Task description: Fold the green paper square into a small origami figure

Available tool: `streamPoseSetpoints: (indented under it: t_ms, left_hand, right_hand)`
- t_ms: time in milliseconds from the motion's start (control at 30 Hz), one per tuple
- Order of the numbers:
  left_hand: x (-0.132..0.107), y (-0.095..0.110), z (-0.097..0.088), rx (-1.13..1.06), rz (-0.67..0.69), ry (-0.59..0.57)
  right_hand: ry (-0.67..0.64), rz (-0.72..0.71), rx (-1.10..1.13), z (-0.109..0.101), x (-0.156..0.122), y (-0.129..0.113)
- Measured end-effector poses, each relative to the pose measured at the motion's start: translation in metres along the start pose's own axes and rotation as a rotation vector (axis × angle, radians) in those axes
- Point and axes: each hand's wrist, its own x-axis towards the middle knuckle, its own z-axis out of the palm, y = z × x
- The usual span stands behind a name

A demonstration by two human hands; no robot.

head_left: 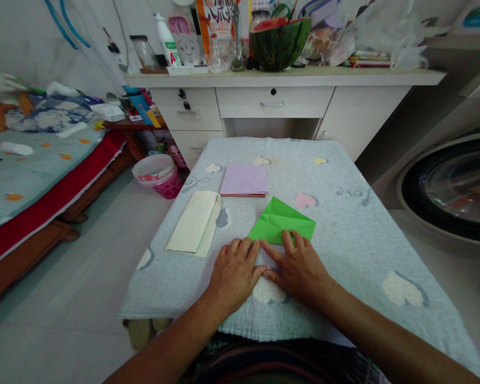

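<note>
A folded sheet of green origami paper [279, 217] lies on the cloth-covered table, its peak pointing away from me and creases running across it. My left hand [232, 274] rests flat with fingertips at the paper's near left corner. On the near edge, my right hand [302, 269] presses with its fingers spread. The two thumbs meet just below the sheet, and the fingers hide part of its lower edge. Beyond it sits a stack of square paper [244, 180], lilac on top with a red edge below. To the left lies a folded cream paper [192, 221].
A pale blue cloth [336, 277] with heart prints covers the table. Behind stands a white cabinet [248, 80] bearing a cut watermelon [280, 47], jars and bags. A pink bin [164, 178] and a bed [44, 176] are at left, a washing machine [444, 176] at right.
</note>
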Motion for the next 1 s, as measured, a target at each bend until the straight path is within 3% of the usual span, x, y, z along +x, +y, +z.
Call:
streamPoseSetpoints:
  t_ms: [300,700,1000]
  left_hand:
    - [0.005,-0.003,-0.004,0.082,0.106,-0.018]
    - [0.003,-0.005,-0.001,0.124,0.106,-0.023]
    - [0.002,-0.006,0.001,0.12,0.102,-0.021]
  right_hand:
    - [0.048,-0.014,0.023,0.011,-0.021,0.018]
    - [0.079,0.003,-0.023,0.021,-0.059,0.06]
    - [0.093,0.028,0.087,0.02,-0.068,0.071]
